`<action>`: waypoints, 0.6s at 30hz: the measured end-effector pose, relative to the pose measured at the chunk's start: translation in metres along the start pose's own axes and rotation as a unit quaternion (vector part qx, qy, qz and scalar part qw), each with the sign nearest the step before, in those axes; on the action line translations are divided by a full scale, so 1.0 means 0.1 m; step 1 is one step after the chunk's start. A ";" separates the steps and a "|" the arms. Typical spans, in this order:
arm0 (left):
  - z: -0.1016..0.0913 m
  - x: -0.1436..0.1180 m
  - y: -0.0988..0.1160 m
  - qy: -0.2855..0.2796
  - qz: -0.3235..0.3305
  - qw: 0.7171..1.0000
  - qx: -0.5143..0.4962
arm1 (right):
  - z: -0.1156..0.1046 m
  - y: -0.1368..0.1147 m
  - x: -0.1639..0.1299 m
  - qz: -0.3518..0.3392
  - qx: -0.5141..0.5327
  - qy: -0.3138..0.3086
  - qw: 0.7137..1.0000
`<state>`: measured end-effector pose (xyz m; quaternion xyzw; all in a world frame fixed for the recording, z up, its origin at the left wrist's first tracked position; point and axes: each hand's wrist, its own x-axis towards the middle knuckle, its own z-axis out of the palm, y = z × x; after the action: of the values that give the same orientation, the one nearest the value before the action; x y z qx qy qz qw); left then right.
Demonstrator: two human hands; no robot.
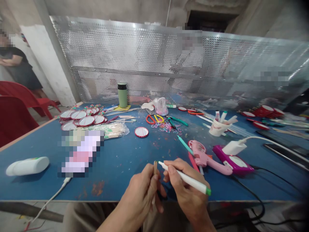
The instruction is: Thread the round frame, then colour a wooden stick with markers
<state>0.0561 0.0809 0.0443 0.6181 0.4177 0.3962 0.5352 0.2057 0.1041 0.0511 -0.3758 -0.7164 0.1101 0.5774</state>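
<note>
You are holding a thin wooden stick (155, 168) upright in your left hand (141, 196), with the fingers (151, 188) closing around its lower length so that only the top end is showing above them, and you are bringing the tip of a white marker pen with a green end cap (185, 178) against that exposed end from the right. Your right hand (185, 190) is gripping the pen in a writing hold, fingers shut around the barrel near its tip. Both hands are hovering at the near edge of the blue bench (120, 161), close to your body, and neither is resting on the surface, so the likeliest trouble is wobble: the stick is narrow and the pen could be skating off its edge and marking your left fingertips instead. The stick is also being pinched low down, so pressure from the pen could be tipping it sideways or bending it. Just beyond your right hand a pink glue gun (205, 156) is lying on the bench beside a pink device with a white plug block (233, 158), its cable (253, 193) trailing off the near edge; a careless elbow could be snagging that cable. A small round mirror (141, 132) is lying further back, well apart from your hands.
</note>
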 end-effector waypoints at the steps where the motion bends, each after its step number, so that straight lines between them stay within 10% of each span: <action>1: 0.00 0.00 0.00 0.000 0.000 1.000 -0.001 | 0.00 0.00 0.00 -0.002 -0.002 0.003 1.000; 18: 0.00 0.00 -0.02 0.005 -0.003 1.000 -0.003 | 0.00 -0.01 0.01 0.006 0.005 -0.002 1.000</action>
<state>0.0559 0.0813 0.0421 0.6131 0.4211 0.3994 0.5360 0.2049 0.1047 0.0522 -0.3770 -0.7146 0.1185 0.5772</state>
